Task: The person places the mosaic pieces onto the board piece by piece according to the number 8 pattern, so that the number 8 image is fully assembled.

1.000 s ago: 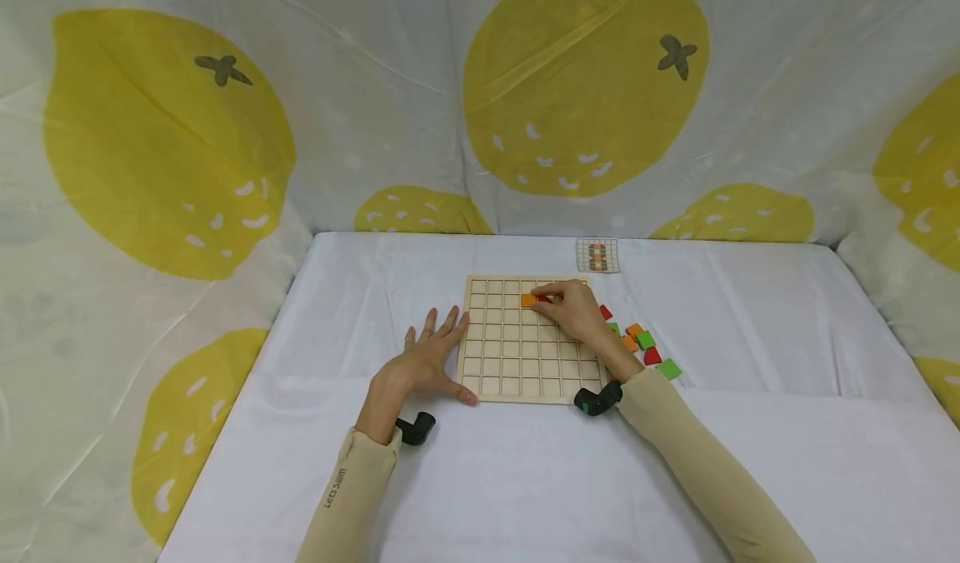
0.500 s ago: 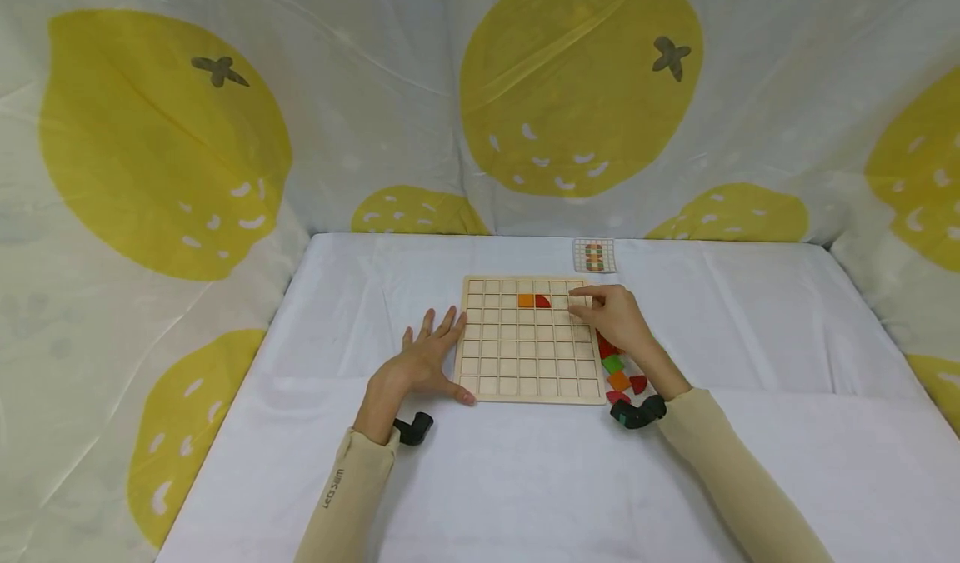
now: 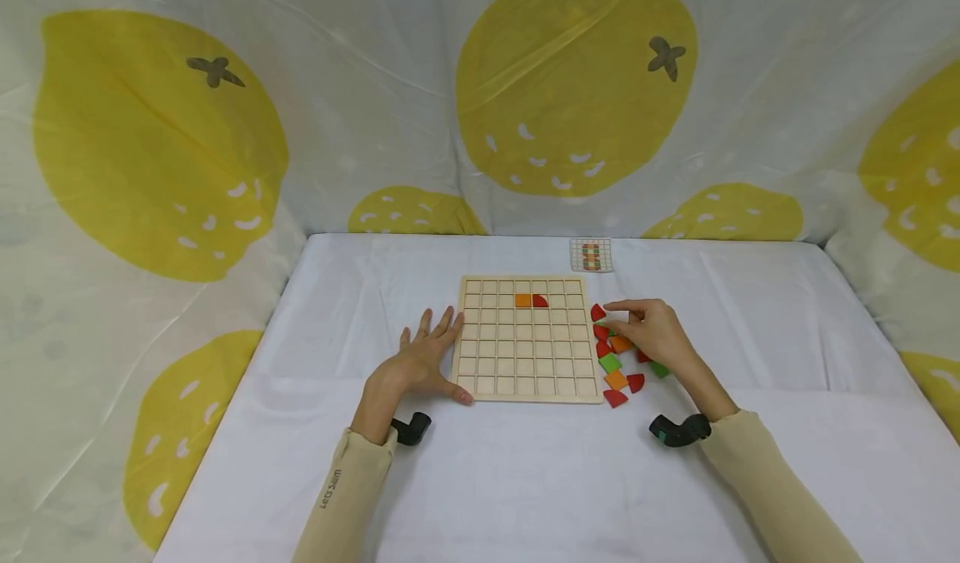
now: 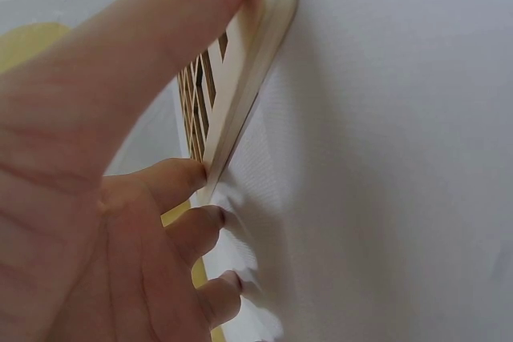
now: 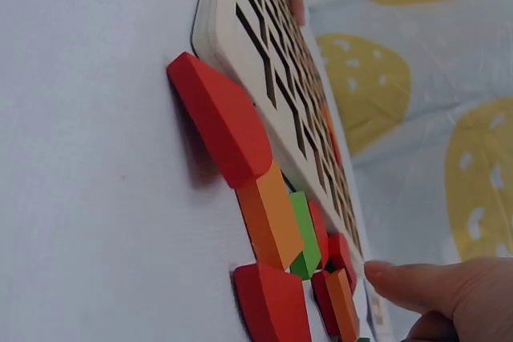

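A square wooden grid board (image 3: 498,350) lies on the white cloth. In its second row sit an orange square tile (image 3: 522,301) and a red quarter-round tile (image 3: 540,301), side by side. My left hand (image 3: 420,367) rests with spread fingers along the board's left edge, thumb at the near corner. My right hand (image 3: 654,330) hovers over the loose tiles right of the board, with index finger and thumb apart. A red quarter-round tile (image 3: 597,313) lies right by those fingertips. The palm and fingers partly hide some tiles.
Several loose tiles, among them a green square tile (image 3: 611,363) and a near red tile (image 3: 615,398), lie along the board's right edge. A small pattern card (image 3: 591,256) lies behind the board. A lemon-print curtain (image 3: 375,113) hangs behind the table.
My right hand has let go of the red quarter-round tile beside the orange one and moved right to the loose tiles. My left hand has stayed at the board's edge.
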{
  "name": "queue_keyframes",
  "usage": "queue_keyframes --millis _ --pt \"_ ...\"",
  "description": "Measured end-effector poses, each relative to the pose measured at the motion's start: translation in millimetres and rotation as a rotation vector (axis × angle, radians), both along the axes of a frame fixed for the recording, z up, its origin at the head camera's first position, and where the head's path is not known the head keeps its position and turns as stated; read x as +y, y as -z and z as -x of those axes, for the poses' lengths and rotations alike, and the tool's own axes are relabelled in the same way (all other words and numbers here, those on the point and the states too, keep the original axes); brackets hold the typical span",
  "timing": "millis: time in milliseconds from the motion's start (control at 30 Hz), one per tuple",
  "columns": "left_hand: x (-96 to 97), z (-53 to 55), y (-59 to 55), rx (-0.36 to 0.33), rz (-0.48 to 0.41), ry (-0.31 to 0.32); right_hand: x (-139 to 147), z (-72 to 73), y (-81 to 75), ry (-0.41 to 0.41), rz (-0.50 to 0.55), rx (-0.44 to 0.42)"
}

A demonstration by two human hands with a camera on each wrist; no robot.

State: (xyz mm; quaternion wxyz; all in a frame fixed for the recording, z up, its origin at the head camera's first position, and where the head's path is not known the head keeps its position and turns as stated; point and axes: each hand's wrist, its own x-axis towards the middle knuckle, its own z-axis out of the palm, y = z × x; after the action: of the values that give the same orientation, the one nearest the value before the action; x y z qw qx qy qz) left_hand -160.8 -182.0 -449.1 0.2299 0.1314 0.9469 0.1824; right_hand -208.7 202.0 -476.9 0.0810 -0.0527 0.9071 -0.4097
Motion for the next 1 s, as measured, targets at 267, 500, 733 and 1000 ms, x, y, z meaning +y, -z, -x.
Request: queue_keyframes --millis 267,500,733,1000 --pt "0.4 0.2 0.4 0.012 0.003 -0.008 10 -7.3 5.4 -0.03 0.013 0.005" --pt "0.5 0.7 0.4 0.008 0.005 0.003 14 -6.5 5.9 -0.033 0.012 -0.007" --pt "1.3 0.5 -3.4 -0.004 -0.013 0.0 14 -2.2 0.5 -0.068 0.011 -0.06" --pt "-0.7 1.5 2.0 -0.024 -0.033 -0.013 13 2.5 -6.5 -0.032 -0.018 -0.164"
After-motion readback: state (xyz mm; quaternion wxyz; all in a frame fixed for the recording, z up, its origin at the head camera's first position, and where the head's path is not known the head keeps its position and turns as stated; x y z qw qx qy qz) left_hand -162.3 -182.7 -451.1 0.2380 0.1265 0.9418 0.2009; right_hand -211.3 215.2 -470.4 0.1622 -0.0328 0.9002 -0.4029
